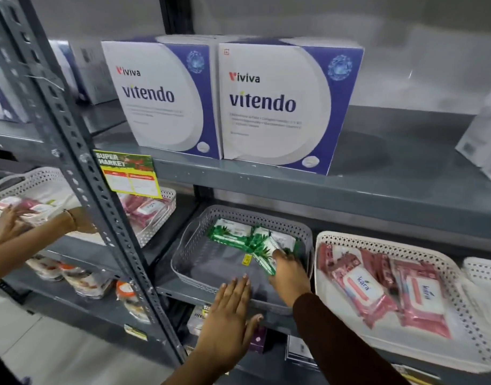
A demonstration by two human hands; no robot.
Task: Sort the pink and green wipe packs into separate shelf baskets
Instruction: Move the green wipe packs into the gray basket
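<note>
The right hand (pixel 287 276) has its fingers (pixel 280 255) curled around a green wipe pack (pixel 266 258), holding it tilted inside the grey basket (pixel 194 240), near the basket's right wall. Behind it, 2 more green packs (pixel 233 232) lie flat along the back of the same basket; the front half of the basket floor is bare apart from a small yellow sticker (pixel 247 259). The dark brown sleeve (pixel 336 337) of that arm runs down toward the lower edge of the view.

The left hand (pixel 230 315) lies flat, fingers spread and holding nothing, palm down over the basket's front rim and the edge of the shelf (pixel 172 290).

Just beside the grey basket on the right sits a white basket (pixel 358 241) with several pink wipe packs (pixel 383 293) lying in it, labels up. Another white basket (pixel 166 215) with pink packs stands further left, behind the slotted upright (pixel 80 173) and a yellow supermarket tag (pixel 127 173).

On the shelf above stand 2 white and blue boxes (pixel 225 101), touching side by side.

At the far left, another person's hands (pixel 9 220) rest on packs in a 3rd white basket (pixel 25 182).
</note>
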